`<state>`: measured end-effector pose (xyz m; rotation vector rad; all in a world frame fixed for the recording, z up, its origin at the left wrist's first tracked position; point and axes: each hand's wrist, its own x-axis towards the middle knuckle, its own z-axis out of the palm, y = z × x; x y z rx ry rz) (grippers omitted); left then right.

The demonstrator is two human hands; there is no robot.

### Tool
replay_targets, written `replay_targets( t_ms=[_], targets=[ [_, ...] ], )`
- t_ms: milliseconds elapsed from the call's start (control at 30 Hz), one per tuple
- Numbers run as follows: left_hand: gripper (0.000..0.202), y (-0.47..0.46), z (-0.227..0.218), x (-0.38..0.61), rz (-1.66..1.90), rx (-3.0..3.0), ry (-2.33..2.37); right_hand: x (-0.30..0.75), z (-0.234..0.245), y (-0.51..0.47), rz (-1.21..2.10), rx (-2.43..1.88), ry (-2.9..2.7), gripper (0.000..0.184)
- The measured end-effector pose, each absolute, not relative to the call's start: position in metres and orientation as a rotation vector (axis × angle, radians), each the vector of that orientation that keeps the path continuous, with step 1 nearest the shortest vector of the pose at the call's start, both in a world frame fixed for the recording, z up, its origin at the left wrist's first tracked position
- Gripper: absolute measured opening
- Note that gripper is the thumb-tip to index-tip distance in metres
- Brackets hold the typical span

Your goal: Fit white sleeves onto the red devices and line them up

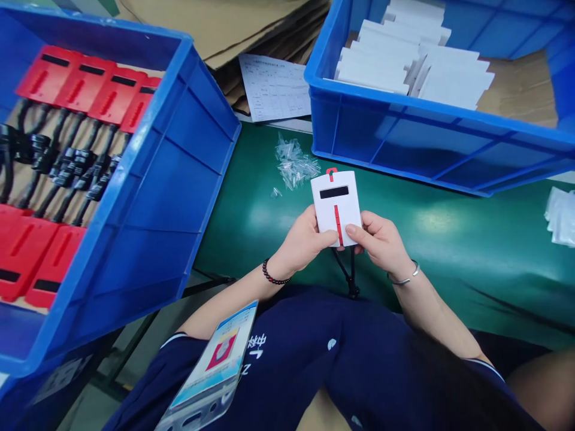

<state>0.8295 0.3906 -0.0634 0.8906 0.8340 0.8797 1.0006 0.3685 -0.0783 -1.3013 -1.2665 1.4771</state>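
Observation:
Between both hands, above the green tabletop, is a white device case (327,218) with a dark window, a red strip down its front and a red loop at the top. My left hand (308,239) grips its lower left side, thumb lying across the front. On the lower right, my right hand (377,238) holds it, thumb pressed near the red strip. Black cables (351,272) hang from its bottom edge. Just beyond the case lies a small heap of clear plastic pieces (294,161).
At the left stands a blue crate (193,149) with several red cases (105,93) and black cables. Another blue crate (381,129) at the back right holds white panels (377,57). A printed sheet (276,87) and cardboard (215,27) lie behind. Clear bags (561,216) are at far right.

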Motion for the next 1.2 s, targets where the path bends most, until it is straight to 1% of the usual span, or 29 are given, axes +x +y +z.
replay_targets(
  t_ms=[100, 300, 433, 533, 633, 700, 800, 833, 867, 900, 967, 1067, 1133, 1200],
  targets=[
    [0.034, 0.391, -0.066, 0.829, 0.862, 0.936, 0.782, 1.000, -0.077, 0.368, 1.502, -1.276, -1.253, 0.047],
    [0.039, 0.390, -0.070, 0.823, 0.838, 0.885, 0.754, 1.000, -0.083, 0.370, 1.598, -1.184, -1.177, 0.045],
    [0.049, 0.393, -0.082, 0.821, 0.838, 0.824, 0.736, 0.999, -0.086, 0.368, 1.540, -1.227, -1.212, 0.046],
    [0.055, 0.396, -0.094, 0.821, 0.846, 0.717, 0.680, 0.997, -0.082, 0.363, 1.302, -1.294, -1.354, 0.045],
    [0.055, 0.396, -0.104, 0.823, 0.856, 0.598, 0.606, 0.994, -0.069, 0.356, 0.973, -1.257, -1.615, 0.041],
    [0.055, 0.394, -0.109, 0.826, 0.836, 0.539, 0.574, 0.992, -0.060, 0.350, 0.810, -1.220, -1.763, 0.038],
    [0.058, 0.392, -0.111, 0.829, 0.853, 0.537, 0.590, 0.991, -0.055, 0.346, 0.593, -1.291, -1.839, 0.034],
    [0.058, 0.391, -0.109, 0.829, 0.890, 0.578, 0.613, 0.991, -0.056, 0.346, 0.570, -1.328, -1.815, 0.032],
    [0.057, 0.392, -0.106, 0.828, 0.947, 0.647, 0.637, 0.992, -0.059, 0.347, 0.610, -1.354, -1.760, 0.030],
    [0.057, 0.393, -0.101, 0.827, 1.015, 0.738, 0.659, 0.993, -0.064, 0.349, 0.724, -1.353, -1.666, 0.030],
    [0.056, 0.396, -0.088, 0.824, 1.115, 0.940, 0.691, 0.996, -0.074, 0.353, 1.128, -1.265, -1.374, 0.033],
    [0.058, 0.402, -0.065, 0.821, 1.082, 1.143, 0.711, 0.999, -0.088, 0.359, 1.817, -0.993, -0.894, 0.039],
    [0.061, 0.406, -0.053, 0.823, 1.040, 1.185, 0.729, 1.000, -0.093, 0.360, 2.138, -0.788, -0.688, 0.033],
    [0.065, 0.408, -0.044, 0.827, 1.025, 1.212, 0.765, 1.000, -0.096, 0.359, 2.298, -0.616, -0.556, 0.023]
  ],
)
